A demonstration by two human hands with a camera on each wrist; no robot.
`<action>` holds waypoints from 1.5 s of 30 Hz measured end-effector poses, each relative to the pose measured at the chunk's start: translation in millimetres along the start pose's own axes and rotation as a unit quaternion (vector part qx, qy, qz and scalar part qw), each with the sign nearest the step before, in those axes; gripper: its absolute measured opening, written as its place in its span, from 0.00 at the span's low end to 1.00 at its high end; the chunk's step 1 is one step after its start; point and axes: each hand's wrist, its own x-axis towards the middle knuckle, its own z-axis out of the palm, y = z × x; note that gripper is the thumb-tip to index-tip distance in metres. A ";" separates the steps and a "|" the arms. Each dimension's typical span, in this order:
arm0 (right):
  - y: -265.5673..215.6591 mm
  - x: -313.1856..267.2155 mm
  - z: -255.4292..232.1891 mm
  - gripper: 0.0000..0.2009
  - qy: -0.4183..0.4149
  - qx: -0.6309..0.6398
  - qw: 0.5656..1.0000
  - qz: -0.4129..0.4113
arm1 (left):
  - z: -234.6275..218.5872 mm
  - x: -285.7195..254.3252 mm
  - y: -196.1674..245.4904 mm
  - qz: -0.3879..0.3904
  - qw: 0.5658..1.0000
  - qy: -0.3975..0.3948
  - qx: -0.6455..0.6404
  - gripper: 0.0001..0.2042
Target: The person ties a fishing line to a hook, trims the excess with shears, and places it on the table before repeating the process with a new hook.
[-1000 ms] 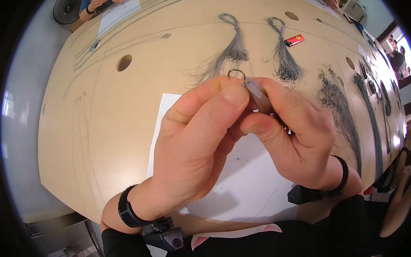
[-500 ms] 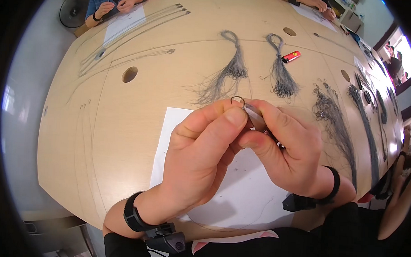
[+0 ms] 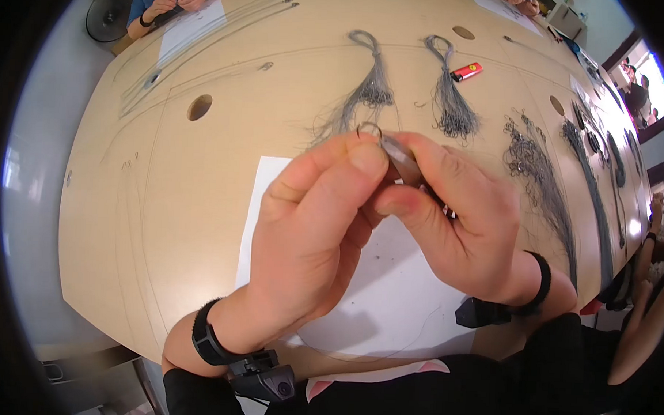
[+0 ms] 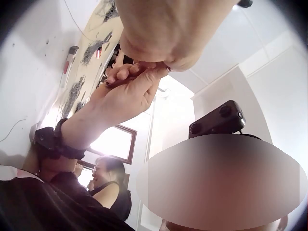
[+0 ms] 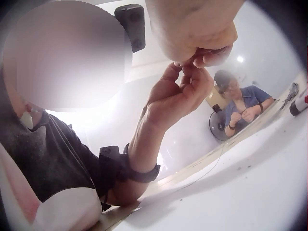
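Note:
In the head view my left hand [image 3: 302,228] pinches a dark fish hook [image 3: 369,124] between thumb and forefinger, its round bend standing above the fingertips. My right hand [image 3: 467,212] grips a small flat shiny metal tool [image 3: 401,159], which looks like nail clippers, with its tip against the left thumb beside the hook. The fingers hide the hook's shank and much of the tool. Both hands are raised over a white paper sheet [image 3: 409,305] with small dark specks and a thin line on it. The wrist views show the fingertips meeting, the hook hidden there.
Beyond the hands lie two tied bundles of hooked line [image 3: 376,81], [image 3: 453,102] and a red lighter [image 3: 467,72]. More hook bundles [image 3: 542,171] lie on the right, loose lines [image 3: 206,49] on the left. Another person [image 3: 167,8] sits across the table.
The head view tilts and shifts slightly, moving the whole scene. Both hands keep their grips on the hook and the metal tool, with little other visible movement.

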 end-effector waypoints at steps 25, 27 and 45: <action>5.3 -2.0 11.1 0.17 0.063 0.013 0.997 -0.035 | 4.3 -3.7 -4.2 0.020 0.998 0.020 -0.063 0.08; 6.9 -2.3 12.6 0.17 0.079 0.017 0.996 -0.046 | 3.6 -3.6 -4.4 0.019 0.998 0.022 -0.062 0.08; 9.9 -5.1 13.6 0.21 0.065 0.003 0.997 -0.051 | 1.8 -4.1 -7.7 0.021 0.997 0.038 -0.065 0.08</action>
